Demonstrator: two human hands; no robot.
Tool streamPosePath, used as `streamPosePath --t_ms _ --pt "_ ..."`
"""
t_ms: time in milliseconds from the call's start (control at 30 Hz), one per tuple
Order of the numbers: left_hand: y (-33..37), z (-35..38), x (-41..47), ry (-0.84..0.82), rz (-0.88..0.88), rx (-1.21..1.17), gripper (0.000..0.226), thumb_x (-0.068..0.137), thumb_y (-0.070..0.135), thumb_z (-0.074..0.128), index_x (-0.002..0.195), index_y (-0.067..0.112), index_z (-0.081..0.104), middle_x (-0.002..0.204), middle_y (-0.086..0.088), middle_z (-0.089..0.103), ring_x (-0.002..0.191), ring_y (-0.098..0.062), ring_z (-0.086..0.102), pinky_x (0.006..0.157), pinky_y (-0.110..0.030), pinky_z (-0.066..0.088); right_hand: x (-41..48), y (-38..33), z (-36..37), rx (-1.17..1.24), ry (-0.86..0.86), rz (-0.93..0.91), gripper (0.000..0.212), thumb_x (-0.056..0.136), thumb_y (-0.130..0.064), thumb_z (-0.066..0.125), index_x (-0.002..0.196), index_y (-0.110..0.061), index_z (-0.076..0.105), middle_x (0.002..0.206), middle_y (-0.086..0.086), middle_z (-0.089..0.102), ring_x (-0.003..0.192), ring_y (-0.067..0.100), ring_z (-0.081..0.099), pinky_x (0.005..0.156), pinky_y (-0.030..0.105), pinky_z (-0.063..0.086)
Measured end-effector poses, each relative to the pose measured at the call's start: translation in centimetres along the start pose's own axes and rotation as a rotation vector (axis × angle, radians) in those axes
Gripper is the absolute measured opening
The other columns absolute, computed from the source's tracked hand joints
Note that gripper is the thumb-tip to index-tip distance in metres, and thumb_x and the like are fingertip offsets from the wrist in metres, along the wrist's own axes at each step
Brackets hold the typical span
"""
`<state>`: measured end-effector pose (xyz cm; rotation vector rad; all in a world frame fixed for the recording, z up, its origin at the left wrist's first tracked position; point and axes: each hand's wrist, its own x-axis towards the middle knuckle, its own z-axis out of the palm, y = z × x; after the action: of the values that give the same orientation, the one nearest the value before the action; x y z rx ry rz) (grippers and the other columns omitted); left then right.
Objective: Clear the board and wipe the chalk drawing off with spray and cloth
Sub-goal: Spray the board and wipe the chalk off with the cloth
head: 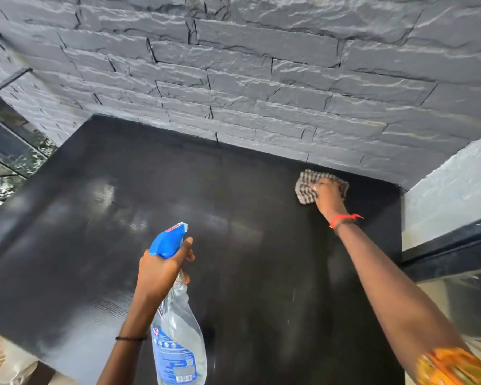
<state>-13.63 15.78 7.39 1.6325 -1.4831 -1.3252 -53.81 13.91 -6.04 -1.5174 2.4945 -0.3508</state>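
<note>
A large black board fills the middle of the head view, set against a grey stone wall. Faint pale smears of chalk and wet sheen remain on its left part. My right hand presses a grey striped cloth flat against the board near its upper right corner. My left hand grips the neck of a clear spray bottle with a blue trigger head, held in front of the board's lower middle, nozzle pointing at the board.
The grey stone-brick wall surrounds the board above. A white wall and dark ledge stand at the right edge. Glass panes with dark frames lie at the left. Pale objects sit at the lower left corner.
</note>
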Motion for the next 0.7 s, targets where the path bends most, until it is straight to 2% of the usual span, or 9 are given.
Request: streamPosePath --t_ms 100,167,267,333,400,467,567,633,700 --pt "0.0 -0.7 -0.4 0.035 0.009 -0.002 0.028 0.088 0.028 0.069 0.062 0.037 0.066 0.062 -0.002 0.066 0.042 -0.031 0.055 0.06 -0.043 0.052 1.4 -7.8 0.9 0.037 -0.018 -0.061 0.03 0.085 0.002 0.048 0.109 -0.003 0.065 0.116 0.022 0.056 0.111 0.038 0.049 0.094 0.041 0.039" --pt "-0.2 -1.4 -0.6 0.053 0.007 -0.016 0.018 0.081 0.04 0.071 0.063 0.037 0.067 0.064 -0.008 0.066 0.043 -0.031 0.056 0.063 -0.046 0.053 0.0 -12.8 2.2 0.077 -0.045 -0.148 0.026 0.087 0.001 0.046 0.106 -0.001 0.064 0.112 0.023 0.057 0.108 0.038 0.051 0.091 0.043 0.041" --pt "-1.0 -2.8 -0.9 0.063 0.001 -0.027 0.021 0.069 0.055 0.066 0.064 0.034 0.067 0.068 -0.01 0.068 0.043 -0.031 0.058 0.065 -0.046 0.054 -5.7 -18.2 4.5 0.155 -0.15 -0.281 0.027 0.092 -0.004 0.041 0.111 0.001 0.061 0.118 0.024 0.054 0.113 0.037 0.047 0.097 0.044 0.037" --pt "-1.3 -3.6 -0.9 0.074 0.005 -0.03 0.018 0.067 0.055 0.066 0.065 0.037 0.068 0.067 -0.01 0.068 0.043 -0.031 0.057 0.064 -0.045 0.053 -11.1 -19.6 5.6 0.208 -0.176 -0.359 0.032 0.094 -0.008 0.037 0.115 -0.001 0.059 0.122 0.021 0.054 0.115 0.034 0.046 0.1 0.04 0.036" --pt "-1.5 -4.1 -1.2 0.083 0.025 -0.046 0.01 0.07 0.049 0.065 0.064 0.042 0.068 0.065 -0.009 0.066 0.043 -0.03 0.056 0.063 -0.042 0.052 -17.4 -19.1 6.6 0.234 -0.131 -0.485 0.037 0.085 -0.01 0.037 0.109 -0.007 0.065 0.111 0.012 0.062 0.103 0.029 0.057 0.093 0.033 0.047" --pt "-1.7 -4.4 -1.3 0.096 0.036 -0.063 0.013 0.076 0.042 0.067 0.063 0.043 0.068 0.067 -0.01 0.065 0.044 -0.029 0.054 0.059 -0.037 0.05 -23.5 -17.3 6.9 0.195 -0.142 -0.544 0.043 0.077 -0.018 0.036 0.106 -0.016 0.069 0.104 0.001 0.064 0.1 0.019 0.058 0.088 0.028 0.05" --pt "-2.4 -5.1 -1.2 0.093 0.048 -0.06 0.031 0.089 0.026 0.068 0.062 0.04 0.068 0.07 -0.012 0.065 0.047 -0.03 0.053 0.057 -0.035 0.048 -30.6 -12.5 6.7 0.182 -0.071 -0.501 0.041 0.075 -0.022 0.04 0.103 -0.021 0.07 0.106 -0.001 0.065 0.102 0.014 0.05 0.093 0.023 0.041" --pt "-2.9 -5.6 -1.4 0.075 0.057 -0.061 0.034 0.091 0.023 0.065 0.062 0.039 0.068 0.07 -0.011 0.065 0.047 -0.03 0.053 0.056 -0.034 0.047 -32.9 -8.6 5.9 0.156 0.042 -0.465 0.044 0.072 -0.018 0.041 0.11 -0.02 0.062 0.113 0.001 0.056 0.103 0.016 0.048 0.101 0.019 0.031" --pt "-3.3 -6.3 -1.7 0.065 0.061 -0.068 0.034 0.092 0.023 0.065 0.063 0.04 0.068 0.069 -0.01 0.064 0.045 -0.029 0.052 0.053 -0.031 0.045 -32.7 -5.1 4.9 0.116 0.073 -0.371 0.054 0.067 -0.011 0.038 0.117 -0.02 0.057 0.117 0.001 0.048 0.106 0.018 0.047 0.107 0.018 0.02"
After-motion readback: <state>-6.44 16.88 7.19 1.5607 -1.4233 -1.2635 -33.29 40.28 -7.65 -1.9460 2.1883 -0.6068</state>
